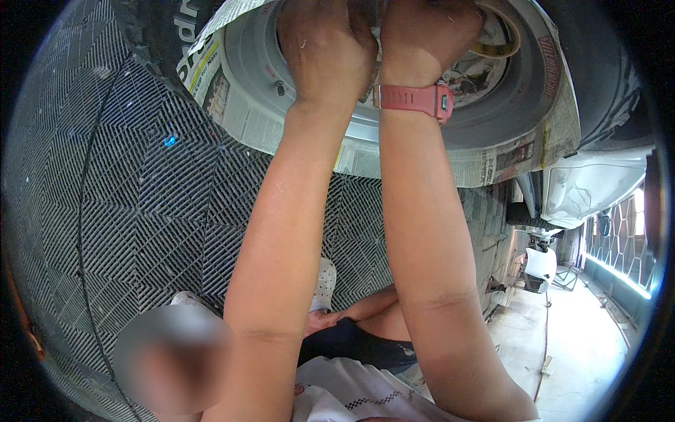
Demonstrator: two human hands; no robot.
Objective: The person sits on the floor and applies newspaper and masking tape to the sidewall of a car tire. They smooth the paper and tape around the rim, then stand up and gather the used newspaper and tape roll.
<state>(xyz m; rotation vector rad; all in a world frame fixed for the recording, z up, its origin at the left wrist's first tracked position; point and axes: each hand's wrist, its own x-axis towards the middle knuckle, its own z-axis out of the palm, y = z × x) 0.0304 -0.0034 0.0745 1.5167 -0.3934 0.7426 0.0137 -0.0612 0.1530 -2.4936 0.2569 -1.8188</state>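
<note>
Left hand (327,49) and right hand (427,35) over grey wheel rim (247,63), newspaper (450,167) around it, openness and grip cannot be told

The wheel (252,70) is grey, the newspaper (249,126) off-white with dark print and yellow streaks, the tyre (601,77) near-black, the watch (415,98) dusty red, the floor (169,190) dark grey in nested diamonds, the shirt (351,380) white with a dark patterned band, the shorts (358,344) dark, and the shoe (324,286) white with dark dots.
</note>
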